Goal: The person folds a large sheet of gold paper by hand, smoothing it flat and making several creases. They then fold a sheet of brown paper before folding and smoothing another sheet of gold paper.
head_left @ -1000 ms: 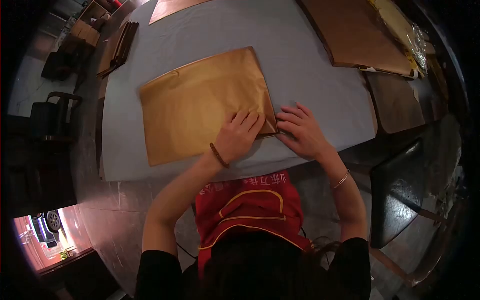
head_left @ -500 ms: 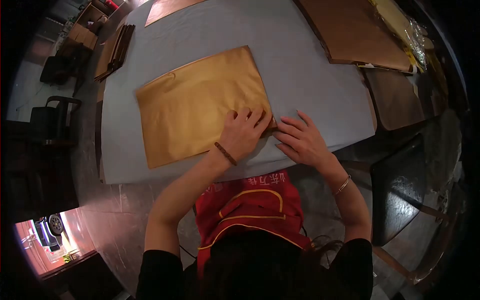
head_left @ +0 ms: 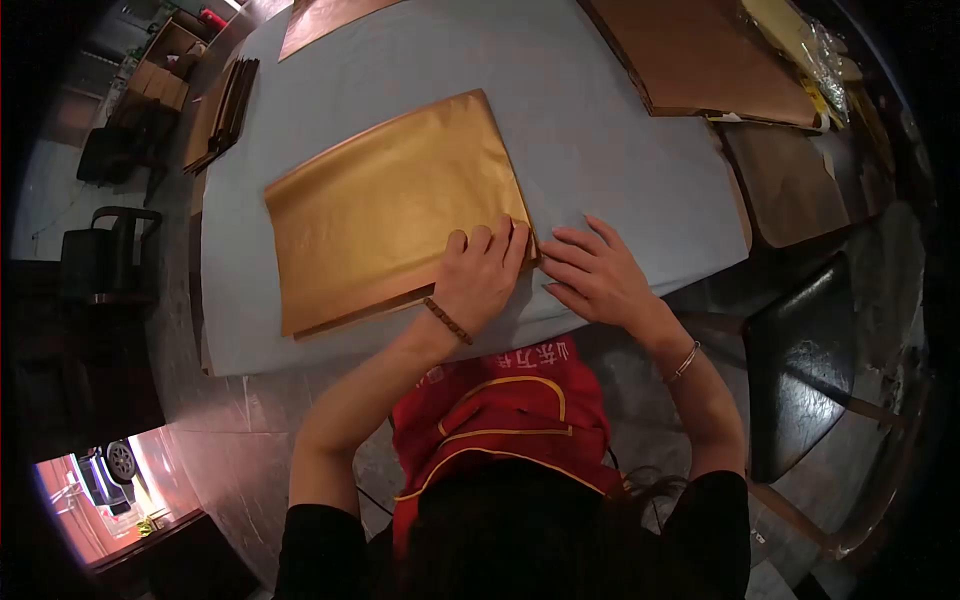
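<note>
A gold sheet (head_left: 390, 200) with a paper-like sheen lies at a slant on the blue-grey tabletop cover. Along its near edge a second layer (head_left: 365, 312) shows beneath the top one. My left hand (head_left: 482, 275), a beaded bracelet at its wrist, has its fingers bent and pressed together on the sheet's near right corner. Beside that corner, my right hand (head_left: 600, 275) is held palm down with the fingers apart, its fingertips right at the sheet's edge. The left thumb is hidden from view.
Brown boards (head_left: 710, 60) lie stacked at the far right, with a plastic-wrapped yellow bundle (head_left: 795, 50) on them. Folded cardboard (head_left: 222, 112) rests at the left edge. Another coppery sheet (head_left: 325, 22) lies at the back. A black chair (head_left: 800, 370) stands at my right.
My left fingers have curled more tightly at the corner, and the lower layer now shows along the near edge. My right hand has shifted slightly left, closer to the corner. The view has shifted a little.
</note>
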The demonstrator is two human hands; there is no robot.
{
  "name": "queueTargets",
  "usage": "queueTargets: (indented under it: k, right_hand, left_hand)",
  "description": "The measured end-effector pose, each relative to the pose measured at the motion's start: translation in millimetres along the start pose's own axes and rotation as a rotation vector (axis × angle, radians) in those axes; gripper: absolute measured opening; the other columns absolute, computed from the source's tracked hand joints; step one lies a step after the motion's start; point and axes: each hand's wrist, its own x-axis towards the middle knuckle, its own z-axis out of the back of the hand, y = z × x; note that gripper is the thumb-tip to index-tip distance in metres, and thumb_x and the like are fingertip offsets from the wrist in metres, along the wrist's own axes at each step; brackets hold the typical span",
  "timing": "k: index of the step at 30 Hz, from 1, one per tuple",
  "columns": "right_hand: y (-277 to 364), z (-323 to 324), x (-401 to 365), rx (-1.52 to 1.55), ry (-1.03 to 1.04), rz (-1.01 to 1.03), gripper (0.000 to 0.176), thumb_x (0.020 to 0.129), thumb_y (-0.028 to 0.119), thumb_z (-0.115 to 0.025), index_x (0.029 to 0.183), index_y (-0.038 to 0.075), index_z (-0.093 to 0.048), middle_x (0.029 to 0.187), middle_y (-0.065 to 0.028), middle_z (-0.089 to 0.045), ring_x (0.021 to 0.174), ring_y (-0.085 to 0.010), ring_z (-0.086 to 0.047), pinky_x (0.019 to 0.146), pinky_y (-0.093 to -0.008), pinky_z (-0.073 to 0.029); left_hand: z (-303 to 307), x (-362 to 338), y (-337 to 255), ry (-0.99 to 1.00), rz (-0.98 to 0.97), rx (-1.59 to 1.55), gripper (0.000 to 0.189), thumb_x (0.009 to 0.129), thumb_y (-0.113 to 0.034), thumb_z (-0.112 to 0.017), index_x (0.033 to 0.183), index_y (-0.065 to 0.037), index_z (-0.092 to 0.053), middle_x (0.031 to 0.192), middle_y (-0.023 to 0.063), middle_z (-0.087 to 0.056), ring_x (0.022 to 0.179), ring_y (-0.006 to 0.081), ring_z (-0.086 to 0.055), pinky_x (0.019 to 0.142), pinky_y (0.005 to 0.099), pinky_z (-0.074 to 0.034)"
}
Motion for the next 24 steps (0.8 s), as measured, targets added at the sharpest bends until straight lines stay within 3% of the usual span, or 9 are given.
queueTargets:
  k: [14, 21, 24]
  right_hand:
    - [-1, -2, -1, 0.008, -0.019, 0.01, 0.021, 0.081, 0.025, -0.068, 0.098, 0.013, -0.065, 0.115, -0.0013, -0.059, 0.116, -0.0201, -0.052, 0.106, -0.0478, -0.035]
    - [-1, 1, -3, 0.047, -0.023, 0.015, 0.023, 0.079, 0.025, -0.071, 0.098, 0.012, -0.065, 0.112, -0.0029, -0.06, 0.115, -0.0204, -0.053, 0.105, -0.0466, -0.036]
    - [-3, -1, -6, 0.057, -0.03, 0.015, 0.024, 0.079, 0.025, -0.072, 0.098, 0.012, -0.065, 0.112, -0.0033, -0.06, 0.116, -0.0203, -0.053, 0.106, -0.0467, -0.035]
  left_hand:
    - [-2, -1, -8, -0.024, -0.01, 0.044, 0.046, 0.078, -0.014, -0.057, 0.122, -0.001, -0.057, 0.121, 0.0114, -0.058, 0.074, 0.0186, -0.051, 0.061, 0.0313, -0.041]
    - [0, -2, -3, -0.022, -0.043, 0.045, 0.045, 0.079, -0.013, -0.056, 0.123, -0.003, -0.057, 0.121, 0.0106, -0.059, 0.075, 0.0192, -0.052, 0.062, 0.0314, -0.041]
    - [-5, -4, 2, -0.036, -0.068, 0.003, 0.048, 0.079, -0.019, -0.056, 0.126, -0.007, -0.057, 0.122, 0.0123, -0.056, 0.09, 0.0214, -0.053, 0.068, 0.0341, -0.042]
